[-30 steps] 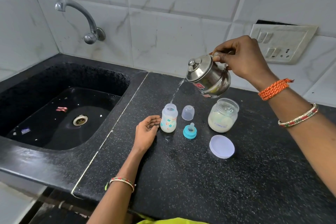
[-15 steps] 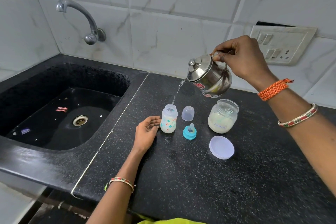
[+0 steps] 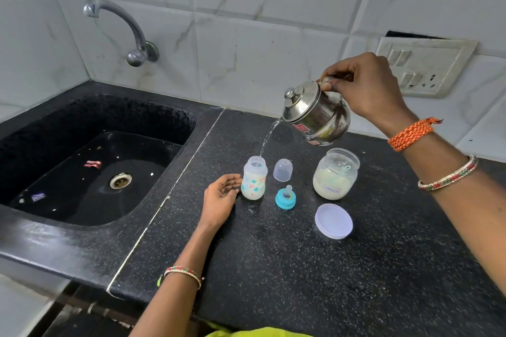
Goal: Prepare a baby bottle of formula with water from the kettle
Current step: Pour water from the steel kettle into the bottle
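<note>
The right hand (image 3: 367, 87) gripped the tilted kettle (image 3: 315, 115), water falling into the bottle (image 3: 254, 179) on the surface (image 3: 301, 268). The left hand (image 3: 220, 198) rested beside it, fingers relaxed and holding nothing.

Black speckled counter (image 3: 301, 268) — teal nipple ring (image 3: 285, 201)

A single head-worn camera looks forward and steeply down from above the near edge of the black worktop (image 3: 315, 268), facing the tiled back wall (image 3: 246, 8). It sits close: both forearms reach in from the bottom and right of frame. The wide lens (straight tile joints bow toward the borders) takes in the sink (image 3: 41, 227) at the worktop's left end and the switch plate (image 3: 427, 65) above its far right corner.
</note>
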Demonstrator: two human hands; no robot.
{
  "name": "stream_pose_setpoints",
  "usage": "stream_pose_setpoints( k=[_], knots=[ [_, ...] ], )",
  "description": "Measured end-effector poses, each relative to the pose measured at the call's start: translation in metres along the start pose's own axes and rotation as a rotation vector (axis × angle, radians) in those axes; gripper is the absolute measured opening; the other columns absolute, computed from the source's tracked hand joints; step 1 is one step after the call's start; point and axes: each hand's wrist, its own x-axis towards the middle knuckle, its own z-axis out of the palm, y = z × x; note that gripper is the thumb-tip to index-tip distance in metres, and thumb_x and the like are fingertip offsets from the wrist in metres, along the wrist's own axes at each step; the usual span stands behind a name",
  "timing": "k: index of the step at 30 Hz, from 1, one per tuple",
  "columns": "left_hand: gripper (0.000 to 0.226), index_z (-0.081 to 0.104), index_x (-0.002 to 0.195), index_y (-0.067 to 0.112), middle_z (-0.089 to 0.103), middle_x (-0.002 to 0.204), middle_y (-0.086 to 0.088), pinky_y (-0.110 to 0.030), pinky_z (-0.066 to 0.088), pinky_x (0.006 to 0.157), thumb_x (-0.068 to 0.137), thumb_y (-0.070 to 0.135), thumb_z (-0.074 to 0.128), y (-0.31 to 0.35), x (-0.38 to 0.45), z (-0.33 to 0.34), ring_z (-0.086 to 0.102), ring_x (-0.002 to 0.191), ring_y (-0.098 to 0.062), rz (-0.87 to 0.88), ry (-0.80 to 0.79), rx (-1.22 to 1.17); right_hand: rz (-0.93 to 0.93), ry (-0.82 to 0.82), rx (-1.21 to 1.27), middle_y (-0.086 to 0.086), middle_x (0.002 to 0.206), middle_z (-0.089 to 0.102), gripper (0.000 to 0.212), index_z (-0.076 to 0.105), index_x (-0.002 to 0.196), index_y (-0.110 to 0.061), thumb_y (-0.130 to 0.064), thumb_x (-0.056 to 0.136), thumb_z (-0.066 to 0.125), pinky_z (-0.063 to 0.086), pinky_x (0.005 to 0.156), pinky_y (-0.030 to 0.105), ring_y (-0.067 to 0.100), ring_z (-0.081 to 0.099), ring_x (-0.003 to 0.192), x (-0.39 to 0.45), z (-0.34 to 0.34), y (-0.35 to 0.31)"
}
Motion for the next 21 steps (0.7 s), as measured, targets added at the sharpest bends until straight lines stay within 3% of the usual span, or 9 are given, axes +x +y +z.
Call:
stream_pose_setpoints(
  k=[7, 21],
  knots=[
    [0.039, 0.062, 0.106, 0.016, 0.069, 0.1, 0.003, -0.011, 0.05, 0.08, 0.085, -0.013, 0.049, -0.0002, -0.0003, -0.0003, 0.066, 0.092, -0.002, 0.012, 0.004, 0.016, -0.001, -0.01, -0.005, -0.004, 0.083, 0.073, 0.012, 0.076, 0.092, -0.02, -0.023, 0.081, 0.072, 0.051, 0.078, 0.034, 0.013, 0.066, 0.086, -0.0026, 0.0011, -0.0006],
    [0.039, 0.062, 0.105, 0.016, 0.068, 0.098, 0.006, -0.009, 0.05, 0.078, 0.084, -0.014, 0.048, 0.0034, -0.0024, -0.0003, 0.066, 0.088, 0.005, 0.016, 0.006, 0.024, -0.005, -0.013, -0.018, 0.0, 0.09, 0.076, 0.015, 0.075, 0.095, -0.019, -0.023, 0.081, 0.072, 0.054, 0.082, 0.041, 0.016, 0.068, 0.091, -0.0072, 0.0052, -0.0005]
  ],
)
